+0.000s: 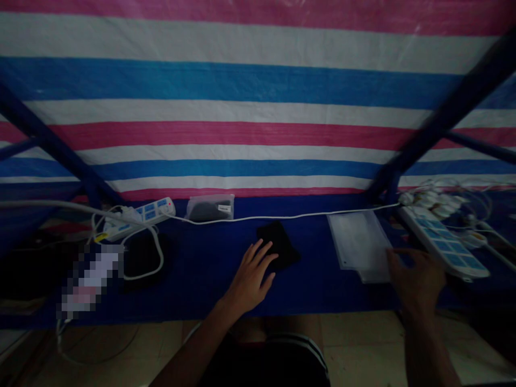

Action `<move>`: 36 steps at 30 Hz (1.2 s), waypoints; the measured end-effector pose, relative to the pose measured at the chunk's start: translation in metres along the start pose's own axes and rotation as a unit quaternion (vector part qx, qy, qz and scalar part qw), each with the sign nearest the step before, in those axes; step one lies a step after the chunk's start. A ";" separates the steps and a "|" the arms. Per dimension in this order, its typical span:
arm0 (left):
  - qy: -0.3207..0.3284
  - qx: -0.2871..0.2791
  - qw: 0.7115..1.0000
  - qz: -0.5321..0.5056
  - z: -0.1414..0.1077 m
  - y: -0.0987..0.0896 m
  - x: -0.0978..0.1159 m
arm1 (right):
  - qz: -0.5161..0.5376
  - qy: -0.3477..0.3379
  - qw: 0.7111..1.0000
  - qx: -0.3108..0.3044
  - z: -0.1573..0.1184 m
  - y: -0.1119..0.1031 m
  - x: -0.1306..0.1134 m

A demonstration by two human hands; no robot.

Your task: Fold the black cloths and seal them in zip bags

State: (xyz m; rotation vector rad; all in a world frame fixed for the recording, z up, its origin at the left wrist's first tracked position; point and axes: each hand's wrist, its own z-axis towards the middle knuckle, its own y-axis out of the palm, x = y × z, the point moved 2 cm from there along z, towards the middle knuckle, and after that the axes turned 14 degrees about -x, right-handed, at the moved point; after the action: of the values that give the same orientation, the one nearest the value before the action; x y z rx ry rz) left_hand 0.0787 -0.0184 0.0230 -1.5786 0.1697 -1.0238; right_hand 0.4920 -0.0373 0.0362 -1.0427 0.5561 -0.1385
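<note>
Folded black cloth (285, 246) near the middle of the blue tabletop (197, 285), its left part under the fingertips of the left hand (250, 275). Left hand open and palm down, fingers loosely spread, in contact with the cloth but without a grip on it. Right hand (418, 277) partly curled, thumb and forefinger bent toward each other at the right edge of the clear plastic bags (357, 239); too dim to tell whether pinching them. Just beyond the right hand, a white power strip with blue sockets (447, 242). Toward the back left, a bagged dark item with a white label (209, 210), beside a second power strip (155, 211). Across the back, a white cable (278, 217) in front of a striped sheet (258, 86).
</note>
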 end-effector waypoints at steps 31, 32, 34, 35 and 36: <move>-0.255 0.239 0.777 -0.524 -0.069 -0.027 -0.041 | 0.471 -0.097 0.758 -0.439 -0.141 0.002 -0.220; -0.262 0.235 0.786 -0.509 -0.069 -0.029 -0.044 | 0.465 -0.095 0.760 -0.445 -0.142 0.006 -0.220; -0.277 0.231 0.805 -0.472 -0.069 -0.031 -0.053 | 0.456 -0.095 0.760 -0.453 -0.145 0.013 -0.222; -0.284 0.229 0.815 -0.449 -0.068 -0.032 -0.056 | 0.454 -0.095 0.760 -0.456 -0.148 0.016 -0.224; -0.289 0.228 0.827 -0.426 -0.068 -0.033 -0.059 | 0.452 -0.093 0.759 -0.459 -0.150 0.020 -0.226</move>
State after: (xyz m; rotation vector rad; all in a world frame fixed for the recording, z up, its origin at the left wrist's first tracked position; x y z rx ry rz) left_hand -0.0172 -0.0218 0.0158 -1.4299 -1.2168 -1.0614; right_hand 0.2216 -0.0621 0.0458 -1.5793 0.9208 1.2114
